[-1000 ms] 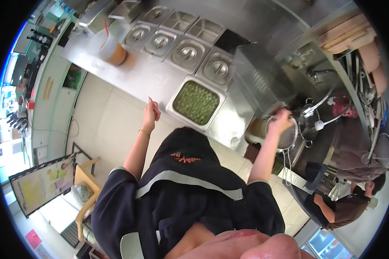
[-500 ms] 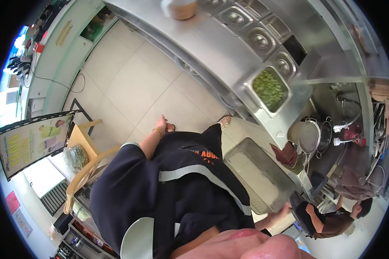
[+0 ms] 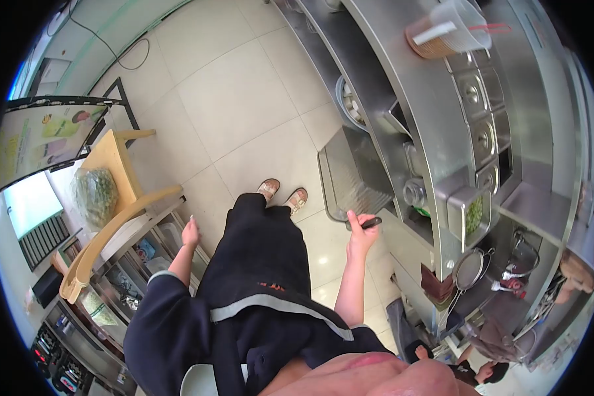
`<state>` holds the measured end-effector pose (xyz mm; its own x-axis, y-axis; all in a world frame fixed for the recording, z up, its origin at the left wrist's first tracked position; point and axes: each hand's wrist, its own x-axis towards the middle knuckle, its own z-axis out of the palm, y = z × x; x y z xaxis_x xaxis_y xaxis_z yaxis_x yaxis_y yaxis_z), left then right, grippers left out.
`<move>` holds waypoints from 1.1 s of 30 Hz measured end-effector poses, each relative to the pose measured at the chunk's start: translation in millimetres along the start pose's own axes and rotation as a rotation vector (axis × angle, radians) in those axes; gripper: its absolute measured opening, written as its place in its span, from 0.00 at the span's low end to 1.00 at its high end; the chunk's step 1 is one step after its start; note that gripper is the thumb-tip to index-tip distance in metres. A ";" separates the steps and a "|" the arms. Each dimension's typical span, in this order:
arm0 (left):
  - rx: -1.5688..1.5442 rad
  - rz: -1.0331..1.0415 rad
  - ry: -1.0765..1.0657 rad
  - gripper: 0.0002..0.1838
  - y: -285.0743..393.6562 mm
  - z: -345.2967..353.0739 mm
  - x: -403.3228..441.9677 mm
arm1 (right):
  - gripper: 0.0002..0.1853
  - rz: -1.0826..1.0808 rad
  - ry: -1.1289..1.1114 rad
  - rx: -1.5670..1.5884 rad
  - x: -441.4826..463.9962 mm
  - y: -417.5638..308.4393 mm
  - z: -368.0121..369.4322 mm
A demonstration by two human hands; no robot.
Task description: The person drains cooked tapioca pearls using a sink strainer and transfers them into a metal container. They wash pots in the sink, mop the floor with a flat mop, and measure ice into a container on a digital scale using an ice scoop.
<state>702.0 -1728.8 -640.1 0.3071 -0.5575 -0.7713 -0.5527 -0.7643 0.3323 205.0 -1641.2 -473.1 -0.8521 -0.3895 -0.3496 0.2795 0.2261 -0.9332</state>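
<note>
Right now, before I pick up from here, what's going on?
A person stands beside a steel counter, with their right hand at the rim of a clear bin held out over the floor. A black handle shows at that hand; what it belongs to is unclear. Their left hand is away from the bin, with nothing visible in it. On the counter are a pan of green pieces and a tub. Another person is nearby.

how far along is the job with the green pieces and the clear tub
Apparently done: green pieces fill part of the steel pan. In hand: the clear tub, held by the right hand. Probably left: setting the tub down, covering the open pan.
</note>
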 end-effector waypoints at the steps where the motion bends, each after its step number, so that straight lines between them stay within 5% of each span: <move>1: 0.042 -0.023 0.036 0.29 -23.5 -7.4 8.6 | 0.20 -0.042 -0.001 0.012 17.7 5.1 19.7; 3: 0.015 -0.176 0.016 0.28 -25.6 -14.2 -17.1 | 0.19 -0.108 -0.003 0.009 55.2 19.2 61.9; 10: -0.170 -0.172 -0.254 0.27 -49.9 60.7 -53.0 | 0.17 -0.330 0.061 0.155 193.5 67.4 193.7; 12: 0.066 0.169 -0.223 0.26 -71.3 80.0 -54.9 | 0.17 -0.370 -0.059 0.168 213.6 63.3 225.9; 13: 0.045 0.110 -0.298 0.26 -78.0 78.2 -56.2 | 0.17 -0.423 -0.085 0.126 220.8 60.5 238.1; 18: -0.377 -0.263 -0.209 0.27 -64.9 59.0 -79.2 | 0.16 -0.510 -0.079 0.155 223.0 39.7 263.3; 26: -0.226 -0.214 -0.274 0.29 -100.9 83.1 -92.6 | 0.18 -0.718 0.200 -0.029 279.3 63.2 266.9; 30: -0.294 -0.255 -0.249 0.28 -73.6 75.2 -97.5 | 0.20 -0.608 0.235 -0.179 356.5 63.3 289.3; 33: -0.274 -0.228 -0.260 0.28 -70.4 73.1 -92.9 | 0.36 -0.344 0.101 -0.324 396.7 70.5 300.1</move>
<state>655.7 -1599.5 -631.5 0.1727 -0.2916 -0.9408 -0.2571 -0.9354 0.2427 19.5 -2047.7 -702.6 -0.9139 -0.4059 -0.0003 -0.1651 0.3724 -0.9133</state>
